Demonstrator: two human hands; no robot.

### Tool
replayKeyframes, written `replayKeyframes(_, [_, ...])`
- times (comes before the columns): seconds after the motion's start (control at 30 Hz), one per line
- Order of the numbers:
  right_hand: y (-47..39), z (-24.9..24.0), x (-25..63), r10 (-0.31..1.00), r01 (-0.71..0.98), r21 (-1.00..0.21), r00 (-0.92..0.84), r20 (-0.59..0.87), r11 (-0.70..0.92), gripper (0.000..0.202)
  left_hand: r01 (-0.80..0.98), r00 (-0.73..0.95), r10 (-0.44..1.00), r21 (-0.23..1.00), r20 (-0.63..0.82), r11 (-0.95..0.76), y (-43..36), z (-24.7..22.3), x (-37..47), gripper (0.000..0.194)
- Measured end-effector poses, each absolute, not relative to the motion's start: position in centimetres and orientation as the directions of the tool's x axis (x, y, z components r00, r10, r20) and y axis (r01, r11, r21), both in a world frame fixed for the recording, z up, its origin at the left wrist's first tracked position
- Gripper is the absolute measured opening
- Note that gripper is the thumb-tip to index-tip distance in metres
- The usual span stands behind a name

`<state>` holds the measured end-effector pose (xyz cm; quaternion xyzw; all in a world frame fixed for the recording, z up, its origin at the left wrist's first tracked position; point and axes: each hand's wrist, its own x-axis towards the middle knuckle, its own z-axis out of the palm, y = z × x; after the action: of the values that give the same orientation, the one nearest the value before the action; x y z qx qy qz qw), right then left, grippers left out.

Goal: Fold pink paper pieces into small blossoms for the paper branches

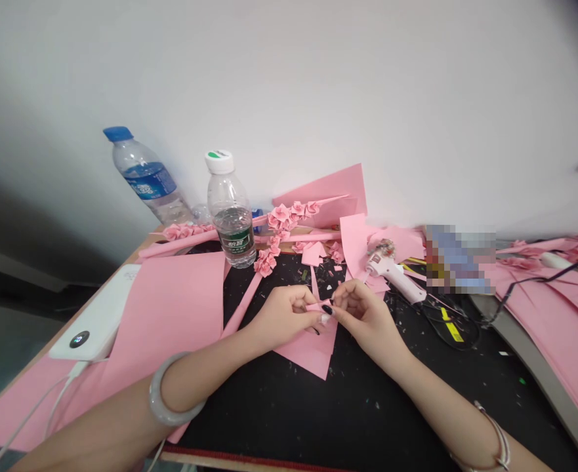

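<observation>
Between my two hands is a small piece of pink paper [318,306], mostly covered by the fingers. My left hand [289,316] pinches it from the left with thumb and fingertips. From the right, my right hand [362,313] pinches the same piece, its dark-nailed thumb close to the left thumb. Beneath the hands lies a cut pink sheet [318,357] on the black mat [289,413]. Just beyond them are folded pink paper flowers [266,261] attached to a rolled paper stem [242,308].
A clear bottle [232,226] stands behind my left hand; a blue-capped bottle [151,180] leans against the wall. At left, a white power bank [94,321] rests beside pink paper [175,301]. A glue gun [394,275] with a black cord lies right. More pink sheets [564,334] fill the far right.
</observation>
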<state>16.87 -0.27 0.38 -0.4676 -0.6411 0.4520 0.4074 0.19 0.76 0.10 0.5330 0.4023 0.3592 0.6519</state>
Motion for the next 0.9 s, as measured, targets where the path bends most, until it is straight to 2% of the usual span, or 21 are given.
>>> replayKeyframes(0.13, [-0.54,0.40,16.73,0.964,0.258,-0.944,-0.219,0.151,0.206,0.010,-0.074,0.380,0.911,0.976,-0.161,0.203,0.84,0.10,0.23,0.013])
replayKeyframes(0.57, [-0.68,0.45,16.60,0.974,0.255,-0.950,-0.182,0.134,0.179,0.012,-0.047,0.375,0.923,0.992,-0.090,0.116,0.62,-0.37,0.24,0.017])
replayKeyframes(0.9, [-1.17,0.82,16.63,0.959,0.325,-0.909,-0.195,0.205,0.260,0.007,0.000,0.326,0.945,0.999,0.043,-0.045,0.63,-0.64,-0.13,0.009])
